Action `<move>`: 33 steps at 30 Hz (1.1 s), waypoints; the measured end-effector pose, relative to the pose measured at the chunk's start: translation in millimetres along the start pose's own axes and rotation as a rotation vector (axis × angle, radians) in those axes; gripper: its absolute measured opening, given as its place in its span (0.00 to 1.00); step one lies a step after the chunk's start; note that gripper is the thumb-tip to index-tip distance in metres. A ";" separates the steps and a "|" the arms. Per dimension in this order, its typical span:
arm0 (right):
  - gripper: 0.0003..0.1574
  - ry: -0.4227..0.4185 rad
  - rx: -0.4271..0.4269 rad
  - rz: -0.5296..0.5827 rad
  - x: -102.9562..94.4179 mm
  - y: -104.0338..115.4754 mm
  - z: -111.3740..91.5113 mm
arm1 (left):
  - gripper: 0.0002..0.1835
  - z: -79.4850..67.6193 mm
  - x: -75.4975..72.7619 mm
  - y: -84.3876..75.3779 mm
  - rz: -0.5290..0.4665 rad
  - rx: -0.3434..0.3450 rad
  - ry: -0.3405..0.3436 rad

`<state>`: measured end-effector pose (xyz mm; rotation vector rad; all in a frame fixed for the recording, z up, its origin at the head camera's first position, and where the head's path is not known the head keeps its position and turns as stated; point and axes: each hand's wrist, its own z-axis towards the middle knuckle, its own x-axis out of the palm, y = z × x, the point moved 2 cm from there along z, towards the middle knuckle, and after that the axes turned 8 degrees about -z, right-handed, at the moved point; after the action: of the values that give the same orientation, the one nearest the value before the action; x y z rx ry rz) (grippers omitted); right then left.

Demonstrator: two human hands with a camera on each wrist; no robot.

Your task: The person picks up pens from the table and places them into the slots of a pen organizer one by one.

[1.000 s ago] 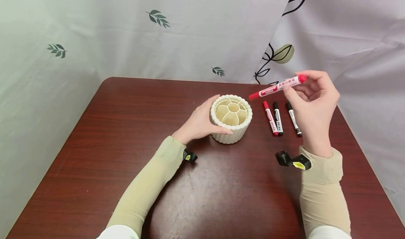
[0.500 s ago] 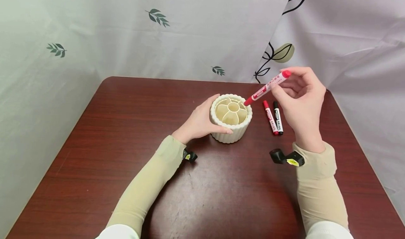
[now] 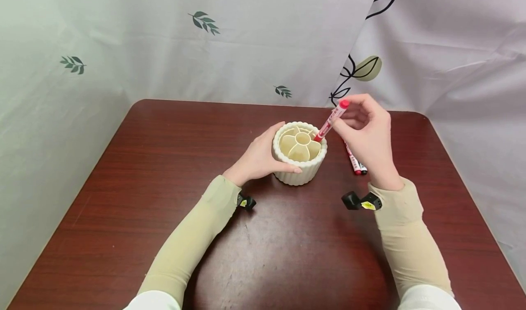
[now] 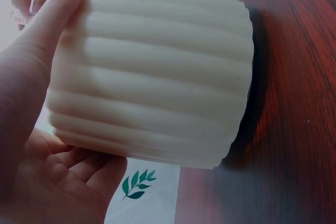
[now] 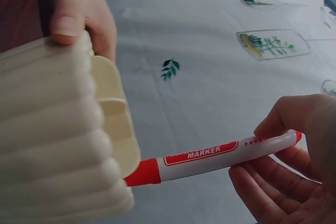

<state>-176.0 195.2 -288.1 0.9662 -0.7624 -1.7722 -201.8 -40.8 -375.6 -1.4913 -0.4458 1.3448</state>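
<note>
Red-and-white cylindrical plastic marker (image 5: 210, 156) pinched near its upper end by right hand (image 3: 367, 141); lower end angled into right side of cream, fluted, plastic-looking round pot (image 3: 300, 177), exact compartment unclear. Pot wrapped by left hand (image 3: 260, 157). Marker judged light, stiff, smooth; best held mid-barrel. Pot probably rigid; ribs should aid grip.

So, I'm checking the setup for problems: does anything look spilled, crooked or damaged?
Nothing serious stands out, and no spill shows. The ribbed holder stands upright, gripped by the left hand; the red marker slants, but the right hand holds it with its lower end inside the rim. Faint marks on the tabletop could be scuffs.
</note>
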 end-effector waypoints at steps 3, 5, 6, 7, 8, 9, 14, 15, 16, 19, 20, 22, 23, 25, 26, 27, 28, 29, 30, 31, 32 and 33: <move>0.18 0.034 -0.001 -0.030 6.5 -6.6 -2.5 | 0.68 -0.1 0.2 0.3 -0.002 0.001 -0.002; 0.18 0.057 0.002 -0.043 10.6 -11.4 -4.2 | 0.68 -0.2 0.2 -0.2 -0.004 0.003 -0.004; 0.17 0.068 0.005 -0.054 12.5 -14.0 -4.8 | 0.68 -0.3 0.3 -0.4 -0.007 0.004 -0.005; 0.17 0.078 0.010 -0.064 14.1 -16.5 -5.6 | 0.68 -0.4 0.4 -0.6 -0.011 0.003 -0.005; 0.17 0.087 0.015 -0.076 15.6 -19.0 -6.2 | 0.68 -0.4 0.6 -0.7 -0.013 0.004 -0.005; 0.17 0.095 0.021 -0.087 16.9 -21.2 -6.8 | 0.68 -0.4 0.7 -0.9 -0.014 0.005 -0.005; 0.15 0.129 0.059 -0.126 21.1 -20.1 -11.0 | 0.68 -0.4 1.2 -0.6 -0.023 0.001 -0.004; 0.15 0.136 0.064 -0.134 21.7 -17.3 -12.2 | 0.68 -0.4 1.2 -0.6 -0.024 0.000 -0.005; 0.14 0.141 0.071 -0.146 22.1 -15.2 -13.3 | 0.68 -0.4 1.2 -0.7 -0.025 -0.001 -0.005; 0.13 0.156 0.085 -0.193 22.9 -13.7 -15.6 | 0.68 -0.3 1.3 -1.1 -0.023 0.002 -0.007; 0.14 0.159 0.090 -0.212 23.0 -15.5 -16.0 | 0.68 -0.4 1.3 -1.3 -0.021 0.002 -0.008; 0.14 0.164 0.097 -0.245 22.7 -24.6 -16.1 | 0.68 -0.5 1.4 -1.8 -0.018 0.004 -0.008; 0.14 0.166 0.097 -0.255 22.6 -28.3 -16.0 | 0.68 -0.6 1.4 -1.9 -0.016 0.003 -0.008; 0.15 0.169 0.099 -0.270 22.6 -35.8 -15.4 | 0.68 -0.9 1.3 -2.3 -0.017 0.002 -0.008; 0.15 0.170 0.099 -0.270 22.5 -37.6 -15.5 | 0.69 -1.1 1.3 -2.4 -0.018 0.000 -0.007; 0.15 0.170 0.098 -0.268 22.4 -38.9 -15.4 | 0.69 -1.2 1.4 -2.5 -0.019 -0.001 -0.006; 0.15 0.170 0.097 -0.266 22.4 -39.2 -15.3 | 0.69 -1.4 1.5 -2.4 -0.021 -0.003 -0.005; 0.14 0.171 0.095 -0.266 22.4 -39.4 -15.2 | 0.69 -1.5 1.5 -2.3 -0.023 -0.004 -0.004; 0.14 0.172 0.093 -0.265 22.4 -39.3 -15.1 | 0.69 -1.5 1.4 -2.3 -0.027 -0.003 -0.003; 0.14 0.173 0.089 -0.261 22.4 -38.9 -14.8 | 0.69 -1.6 1.2 -2.0 -0.029 -0.003 -0.004; 0.14 0.175 0.084 -0.251 22.4 -37.4 -14.7 | 0.69 -1.7 0.9 -1.5 -0.030 -0.003 -0.007; 0.15 0.176 0.079 -0.245 22.5 -37.0 -14.2 | 0.69 -1.7 0.5 -1.1 -0.030 -0.002 -0.010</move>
<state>-185.3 186.5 -331.8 1.2960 -0.6266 -1.8446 -199.7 -40.7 -375.2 -1.4752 -0.4743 1.3290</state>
